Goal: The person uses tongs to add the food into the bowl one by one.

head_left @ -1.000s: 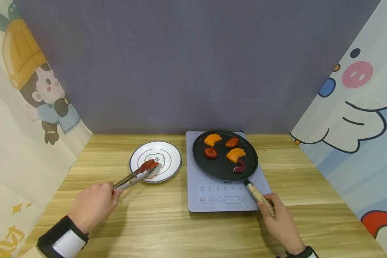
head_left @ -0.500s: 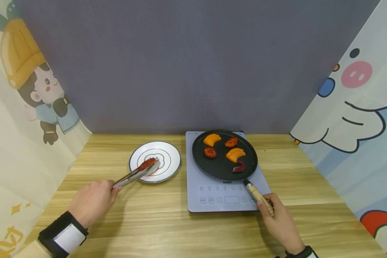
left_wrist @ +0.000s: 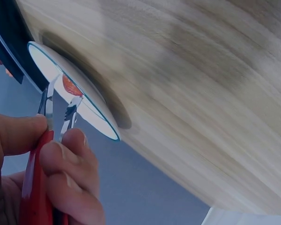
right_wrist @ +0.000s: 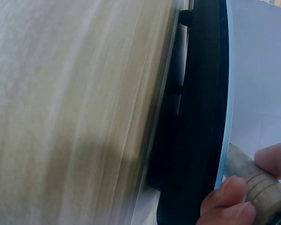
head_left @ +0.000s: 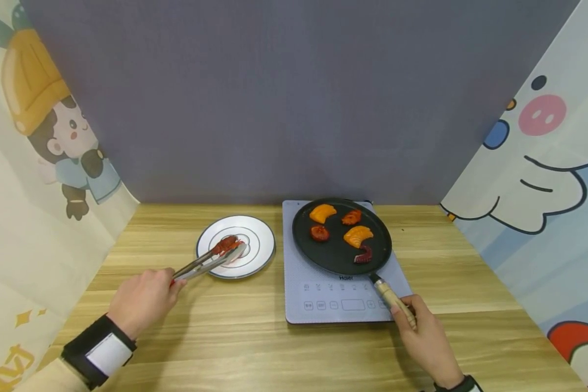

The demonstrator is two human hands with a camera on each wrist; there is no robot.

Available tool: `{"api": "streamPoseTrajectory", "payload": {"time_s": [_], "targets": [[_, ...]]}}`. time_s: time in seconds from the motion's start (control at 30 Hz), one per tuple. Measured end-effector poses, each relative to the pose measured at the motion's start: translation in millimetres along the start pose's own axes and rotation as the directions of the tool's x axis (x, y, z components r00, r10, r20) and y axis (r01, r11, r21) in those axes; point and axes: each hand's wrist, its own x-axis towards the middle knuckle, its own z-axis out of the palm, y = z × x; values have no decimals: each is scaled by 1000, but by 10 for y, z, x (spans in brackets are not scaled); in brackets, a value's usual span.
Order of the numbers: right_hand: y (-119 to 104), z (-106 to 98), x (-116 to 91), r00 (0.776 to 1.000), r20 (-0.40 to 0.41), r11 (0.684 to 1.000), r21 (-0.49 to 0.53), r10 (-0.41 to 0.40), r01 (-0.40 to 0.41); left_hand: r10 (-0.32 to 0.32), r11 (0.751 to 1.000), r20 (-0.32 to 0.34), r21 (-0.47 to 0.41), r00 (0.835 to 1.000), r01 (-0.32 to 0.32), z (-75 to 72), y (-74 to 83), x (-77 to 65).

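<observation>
My left hand [head_left: 144,299] grips red-handled metal tongs [left_wrist: 35,183], which reach over a white plate [head_left: 259,239] with blue rings. Between the tong tips, close over the plate's middle, is a reddish-brown piece of food [head_left: 225,245]; the left wrist view shows its orange-red face [left_wrist: 71,86]. With fingers and thumb round the wooden handle [head_left: 391,296], my right hand [head_left: 426,337] holds a flat black frying pan [head_left: 325,256]. In the pan lie two orange slices [head_left: 357,236], two red pieces [head_left: 319,233] and a dark purple curled piece [head_left: 363,255].
The pan sits on a pale induction cooker [head_left: 318,313] with touch buttons, right of the plate. Both stand on a wood-grain table [head_left: 245,348]. A grey panel [head_left: 294,109] rises behind, with printed cartoon cloths [head_left: 534,179] at both sides.
The tong tips close together around the food, then part slightly. My left hand has shifted a little away from me. My right hand and the pan hold still.
</observation>
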Motion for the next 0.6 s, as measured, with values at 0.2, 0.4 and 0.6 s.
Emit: {"api": "streamPoseTrajectory", "payload": {"time_s": [0.2, 0.4, 0.6], "targets": [[2, 0, -10, 1000, -18, 1000, 3, -22, 22, 21, 1000, -25, 19, 999, -21, 13, 17, -49], [-2, 1, -10, 1000, -20, 1000, -2, -24, 24, 46, 999, -48, 25, 998, -45, 35, 30, -62], [-6, -3, -10, 1000, -11, 1000, -9, -15, 15, 53, 998, -36, 28, 998, -52, 57, 40, -47]]}}
